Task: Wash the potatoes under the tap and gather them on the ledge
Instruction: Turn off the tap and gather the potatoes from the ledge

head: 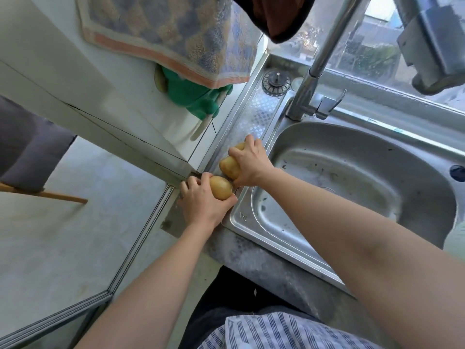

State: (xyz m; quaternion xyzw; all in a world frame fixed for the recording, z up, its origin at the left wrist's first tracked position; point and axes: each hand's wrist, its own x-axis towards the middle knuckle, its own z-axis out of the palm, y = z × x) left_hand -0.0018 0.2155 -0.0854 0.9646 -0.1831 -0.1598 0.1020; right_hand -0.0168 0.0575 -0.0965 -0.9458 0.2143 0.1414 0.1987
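Gripping one potato (221, 190) with left hand (201, 201), clasping more potatoes (229, 168) with right hand (249, 162), just beside sink (352, 172); nestle together, release gently.

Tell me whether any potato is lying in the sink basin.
No: the sink basin holds no potato; the visible potatoes are at the ledge.

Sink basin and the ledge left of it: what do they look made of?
Sink basin: looks like stainless steel, brushed grey, with soft reflections and a stamped rim. Ledge: seems metal too, or a foil covering, shiny with an embossed dot pattern; cannot tell which.
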